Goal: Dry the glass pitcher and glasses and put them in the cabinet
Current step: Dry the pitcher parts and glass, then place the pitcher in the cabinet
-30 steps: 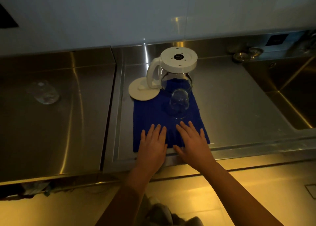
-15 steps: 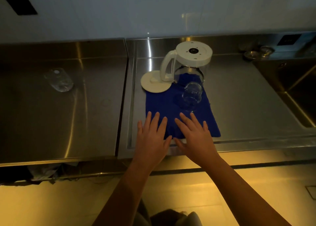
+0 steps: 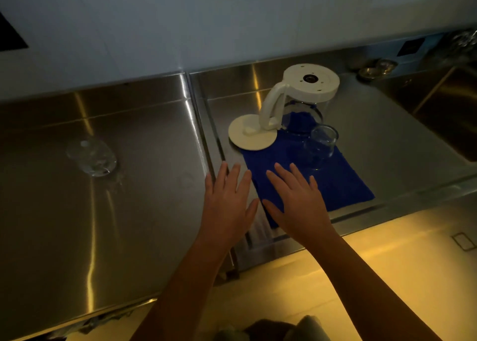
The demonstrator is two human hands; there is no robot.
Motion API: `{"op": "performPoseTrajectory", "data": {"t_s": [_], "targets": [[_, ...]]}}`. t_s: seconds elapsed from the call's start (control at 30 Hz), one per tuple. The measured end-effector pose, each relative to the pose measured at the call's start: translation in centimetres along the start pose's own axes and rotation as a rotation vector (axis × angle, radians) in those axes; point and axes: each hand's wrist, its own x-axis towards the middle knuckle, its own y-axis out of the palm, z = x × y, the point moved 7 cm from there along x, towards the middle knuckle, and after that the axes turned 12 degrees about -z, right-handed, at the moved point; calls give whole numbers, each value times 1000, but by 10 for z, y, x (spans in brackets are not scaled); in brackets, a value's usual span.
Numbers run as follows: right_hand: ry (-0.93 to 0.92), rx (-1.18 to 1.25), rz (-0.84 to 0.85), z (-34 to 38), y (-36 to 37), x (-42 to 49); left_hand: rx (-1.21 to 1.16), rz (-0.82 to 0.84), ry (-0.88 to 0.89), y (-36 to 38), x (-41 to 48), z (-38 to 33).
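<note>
Flat-fingered and holding nothing, my left hand (image 3: 227, 206) and right hand (image 3: 296, 204) spread over the near end of the blue cloth (image 3: 343, 188), which carries the upturned glass pitcher (image 3: 305, 108) at twelve o'clock and a glass (image 3: 321, 144) at one; tugging it could, I judge, topple both.

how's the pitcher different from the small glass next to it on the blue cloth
The pitcher is much larger than the glass. The pitcher has a white handle and a white base, turned upward; the glass is plain and clear, with no handle. Both have clear walls and stand on the blue cloth.
</note>
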Motion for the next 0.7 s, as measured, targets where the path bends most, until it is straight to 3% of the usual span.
{"op": "performPoseTrajectory", "data": {"t_s": [0.47,0.7], "targets": [[135,-30,-14,-3,0,24,-220,2,64,17,28,10],[88,67,-193,-34,-7,49,-187,20,66,33,60,-9]]}}
